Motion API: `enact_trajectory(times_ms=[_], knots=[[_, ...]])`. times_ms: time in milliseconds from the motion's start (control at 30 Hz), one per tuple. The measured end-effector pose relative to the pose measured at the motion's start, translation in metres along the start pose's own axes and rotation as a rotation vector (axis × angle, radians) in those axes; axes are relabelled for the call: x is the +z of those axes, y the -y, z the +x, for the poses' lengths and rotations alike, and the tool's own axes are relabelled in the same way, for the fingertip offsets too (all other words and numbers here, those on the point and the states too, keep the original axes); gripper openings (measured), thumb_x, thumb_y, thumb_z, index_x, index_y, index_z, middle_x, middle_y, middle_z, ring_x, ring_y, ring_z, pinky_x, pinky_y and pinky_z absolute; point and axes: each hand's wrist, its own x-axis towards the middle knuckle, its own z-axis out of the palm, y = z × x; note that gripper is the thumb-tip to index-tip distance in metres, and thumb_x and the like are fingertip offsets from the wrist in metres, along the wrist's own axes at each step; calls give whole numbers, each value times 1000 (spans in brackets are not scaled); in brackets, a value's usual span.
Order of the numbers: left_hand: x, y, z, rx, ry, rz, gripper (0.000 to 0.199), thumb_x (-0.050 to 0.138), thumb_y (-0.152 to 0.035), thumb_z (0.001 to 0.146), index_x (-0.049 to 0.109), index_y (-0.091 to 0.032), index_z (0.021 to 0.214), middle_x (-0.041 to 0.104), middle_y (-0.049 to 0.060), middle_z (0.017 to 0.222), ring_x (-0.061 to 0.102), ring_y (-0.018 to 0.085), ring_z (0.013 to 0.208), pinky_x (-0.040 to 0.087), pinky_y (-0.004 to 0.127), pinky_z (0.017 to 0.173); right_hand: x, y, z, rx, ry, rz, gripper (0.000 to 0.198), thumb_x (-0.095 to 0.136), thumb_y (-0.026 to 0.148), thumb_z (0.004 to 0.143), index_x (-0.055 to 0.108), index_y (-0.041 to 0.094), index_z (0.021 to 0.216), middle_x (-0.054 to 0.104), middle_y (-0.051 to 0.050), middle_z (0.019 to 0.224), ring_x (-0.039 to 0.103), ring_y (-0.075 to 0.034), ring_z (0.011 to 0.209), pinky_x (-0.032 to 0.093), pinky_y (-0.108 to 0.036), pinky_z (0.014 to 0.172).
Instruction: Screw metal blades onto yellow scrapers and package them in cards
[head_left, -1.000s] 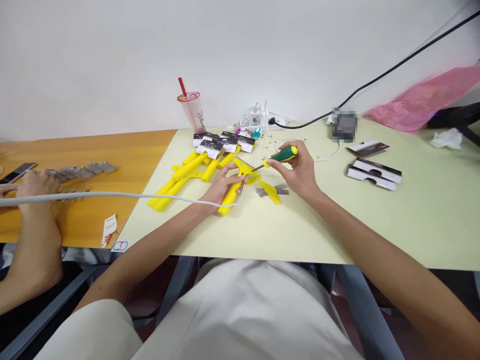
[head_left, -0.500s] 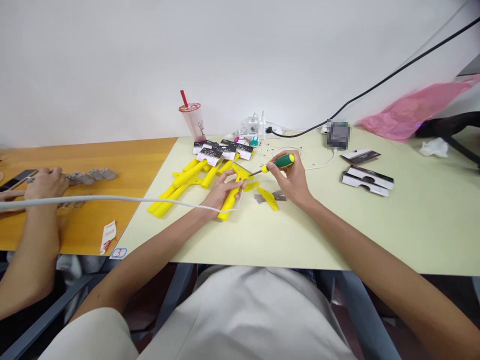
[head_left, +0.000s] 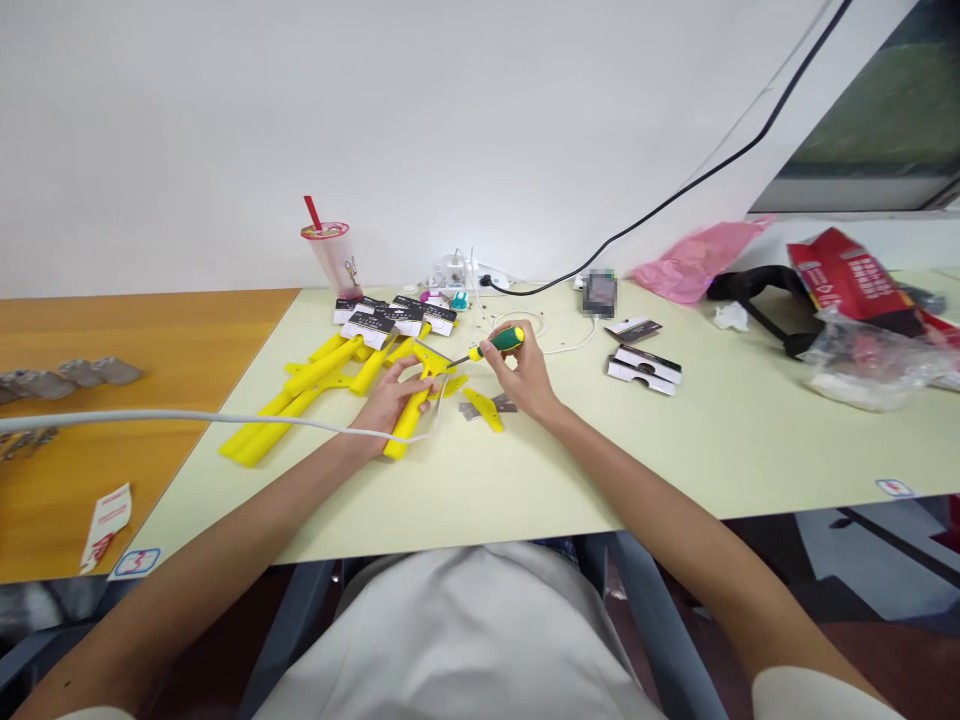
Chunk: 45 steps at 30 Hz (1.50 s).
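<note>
My left hand (head_left: 384, 402) is closed around the handle of a yellow scraper (head_left: 406, 425), its head tilted up and away from me. In my right hand (head_left: 529, 375) is a screwdriver (head_left: 507, 341) with a green and yellow grip. Its tip meets the scraper's head; the screw there is too small to make out. Just right of the scraper lie a loose yellow cover piece (head_left: 487, 408) and flat grey blades (head_left: 507, 404). Several more yellow scrapers (head_left: 277, 432) are piled to the left, some with black-and-white cards (head_left: 369, 328) on their heads.
A cup with a red straw (head_left: 330, 262) stands by the wall, near a power strip (head_left: 450, 272). A white cable (head_left: 187, 414) crosses in front of my left forearm. To the right are folded cards (head_left: 643, 370), a pink bag (head_left: 694, 262) and a red package (head_left: 851, 280).
My view has swung to the right, so the co-worker's arms have left it and the red package has come in. Both hands keep their hold, the screwdriver still at the scraper's head.
</note>
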Motion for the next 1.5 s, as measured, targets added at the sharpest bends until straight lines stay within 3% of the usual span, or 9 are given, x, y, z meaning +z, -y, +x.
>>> enact_trajectory(times_ms=[400,600,700,833,1000,1067,1200,1367,1500], knots=[[-2,3,3,16,2,-21,64,98,-9,69,62,-21,121,77,7,107,77,19,88,46,21,55,4,10,-9,-59,17,144,33,75,58,107,58,32,119,70,0,106,71,-17,78,63,-36,75],[-3,-5,3,34,-7,-90,60,97,-8,72,65,-22,121,74,6,112,76,18,92,47,19,55,5,28,-7,-109,-186,314,33,85,48,102,60,32,116,70,-2,118,78,-16,87,68,-34,78],[-2,-16,-3,77,82,-131,60,97,-9,72,68,-25,121,70,2,113,75,15,90,48,17,55,-1,25,4,48,-305,417,41,93,48,94,57,29,104,76,-2,119,83,-17,90,69,-32,80],[-2,-26,-11,96,185,-163,56,99,-10,69,71,-27,115,69,0,111,73,13,84,49,18,56,-5,3,16,419,-353,671,50,102,36,81,54,27,90,83,-1,104,88,-22,103,71,-32,94],[-7,-25,-13,84,242,-118,55,100,-14,67,76,-28,114,69,1,105,77,19,89,50,22,57,-7,-13,20,758,-332,817,16,82,23,92,66,24,93,88,-6,108,89,-24,104,75,-32,87],[-9,-24,-12,76,247,-79,55,100,-15,68,78,-28,116,70,2,104,79,23,94,52,24,58,-9,-11,19,793,-281,818,7,76,23,95,72,22,100,89,-8,114,88,-22,99,74,-32,81],[-11,-21,-11,45,274,-20,53,102,-15,66,78,-25,113,73,4,105,83,28,97,55,25,59,-11,-5,19,802,-209,803,13,80,25,92,77,23,105,86,-4,122,81,-14,81,67,-25,66],[-7,-19,-12,59,307,32,49,106,-21,69,78,-21,109,78,7,109,86,31,100,58,25,60,-21,0,28,699,-175,748,37,99,44,81,75,23,101,68,5,84,59,-9,61,56,-22,55],[-4,-22,-12,120,297,42,48,108,-23,68,79,-20,107,78,5,103,86,28,95,59,24,61,-59,-8,41,575,-193,549,61,99,72,73,66,24,92,46,9,70,47,-10,56,48,-25,51]])
